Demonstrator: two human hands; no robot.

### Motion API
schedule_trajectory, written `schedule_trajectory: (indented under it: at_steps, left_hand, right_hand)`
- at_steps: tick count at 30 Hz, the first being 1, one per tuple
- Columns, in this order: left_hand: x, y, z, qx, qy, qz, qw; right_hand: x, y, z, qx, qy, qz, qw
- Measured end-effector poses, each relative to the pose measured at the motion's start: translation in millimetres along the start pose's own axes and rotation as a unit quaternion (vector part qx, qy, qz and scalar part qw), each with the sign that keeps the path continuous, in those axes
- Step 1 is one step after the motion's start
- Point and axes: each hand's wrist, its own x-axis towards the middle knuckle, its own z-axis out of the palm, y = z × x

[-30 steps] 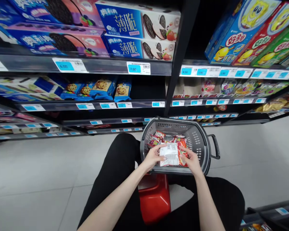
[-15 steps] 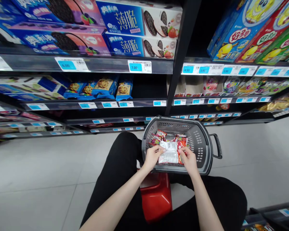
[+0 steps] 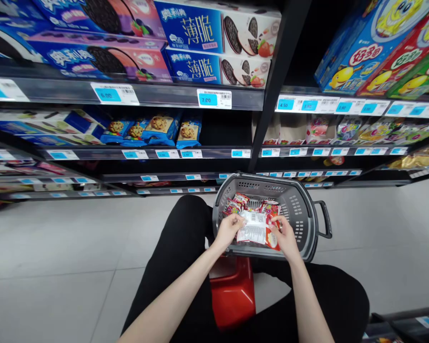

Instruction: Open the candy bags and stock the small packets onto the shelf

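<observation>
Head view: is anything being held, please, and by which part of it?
The white packet, near its left edge, in the left grip. The right grip is at the red wrapper beside it; whether it holds that, I cannot tell.

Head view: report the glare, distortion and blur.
Head view: highlights gleam on the red plastic object; head view: cartoon boxes lean and stretch at upper right; head view: fine print on the white-backed packet is too soft to read.
</observation>
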Motion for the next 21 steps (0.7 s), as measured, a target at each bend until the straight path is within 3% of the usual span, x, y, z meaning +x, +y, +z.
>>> schedule_trajectory:
  at_steps: [4,8,13,17,21]
  left_hand:
    - [2,-2,0.6,-0.132,-0.050,-0.047,0.989]
    - [0,2,0.8,-0.179,-0.052,-0.096,0.978]
    - [-3,9,-0.3,-0.256,-0.125,-0.123,0.951]
    - [-4,4,2.2,-0.142,-0.099,-0.112,0.979]
    - [-4,-3,-0.1,0.061,-0.040,-0.068,0.995]
  right_hand:
    - [-2,-1,-7,0.099,-0.036,0.027,0.994]
    - [-3,-3,-14,0.185,-0.063,0.080,0.978]
    - [-3,-6,-21,0.246,-0.074,0.097,0.962]
    - [-4,-1,-15,0.230,-0.047,0.112,0.966]
    - [0,18,-14,0.094,0.013,0.136,0.986]
